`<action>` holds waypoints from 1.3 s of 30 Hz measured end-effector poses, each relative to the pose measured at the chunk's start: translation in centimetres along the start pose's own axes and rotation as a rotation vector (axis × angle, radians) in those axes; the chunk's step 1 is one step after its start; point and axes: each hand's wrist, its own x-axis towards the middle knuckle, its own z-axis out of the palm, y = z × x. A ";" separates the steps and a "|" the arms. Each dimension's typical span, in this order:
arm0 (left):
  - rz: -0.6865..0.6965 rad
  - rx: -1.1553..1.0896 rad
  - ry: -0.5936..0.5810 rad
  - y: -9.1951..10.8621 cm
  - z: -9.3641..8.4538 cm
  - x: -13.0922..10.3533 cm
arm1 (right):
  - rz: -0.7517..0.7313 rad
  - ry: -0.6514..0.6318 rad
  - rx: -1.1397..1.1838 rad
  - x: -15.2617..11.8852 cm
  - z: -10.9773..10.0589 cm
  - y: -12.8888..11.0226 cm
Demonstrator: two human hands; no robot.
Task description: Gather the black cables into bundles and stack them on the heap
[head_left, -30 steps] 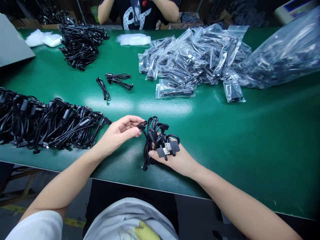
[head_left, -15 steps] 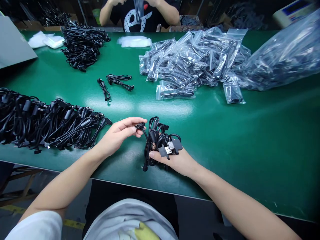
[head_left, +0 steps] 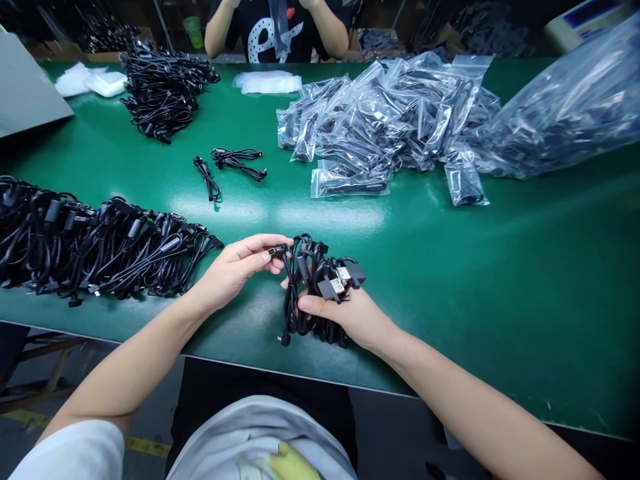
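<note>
Near the front edge of the green table (head_left: 450, 293), my right hand (head_left: 357, 317) is wrapped round a bundle of black USB cables (head_left: 305, 267). Two USB connectors (head_left: 343, 277) with flat black flaps stick out above its thumb, and a small angled plug (head_left: 285, 339) hangs at the bundle's lower left. My left hand (head_left: 240, 267) pinches a black cable connector (head_left: 277, 251) between thumb and fingers, just left of the bundle. Its cable runs into the bundle. The fingers of my right hand behind the cables are mostly hidden.
A long pile of black cables (head_left: 100, 247) lies at left, another cable pile (head_left: 163, 93) behind it. Loose cables (head_left: 237, 162) lie mid-table. Bagged cables (head_left: 385, 120) and a large plastic bag (head_left: 565, 113) fill the back right. A person (head_left: 277, 30) sits opposite, handling a plastic bag.
My right hand has turned the cable bundle slightly, and it now sits closer to my left hand. My left hand has barely moved. The person opposite has shifted their arms.
</note>
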 end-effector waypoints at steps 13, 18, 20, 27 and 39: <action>0.199 0.278 0.173 -1.6 1.9 -0.1 | 0.003 0.179 0.295 1.2 0.0 1.1; 0.049 0.470 -0.083 -1.3 2.3 -0.8 | -0.153 0.407 0.301 1.5 -1.1 0.4; -0.030 0.493 -0.156 -1.2 2.5 -0.9 | -0.207 0.437 0.306 1.5 -1.5 0.3; -0.263 0.240 -0.233 -1.2 2.7 -0.5 | -0.253 0.420 0.254 1.2 -1.1 0.4; -0.305 0.059 -0.261 -1.5 2.2 -0.2 | -0.195 0.405 0.336 1.3 -1.2 0.3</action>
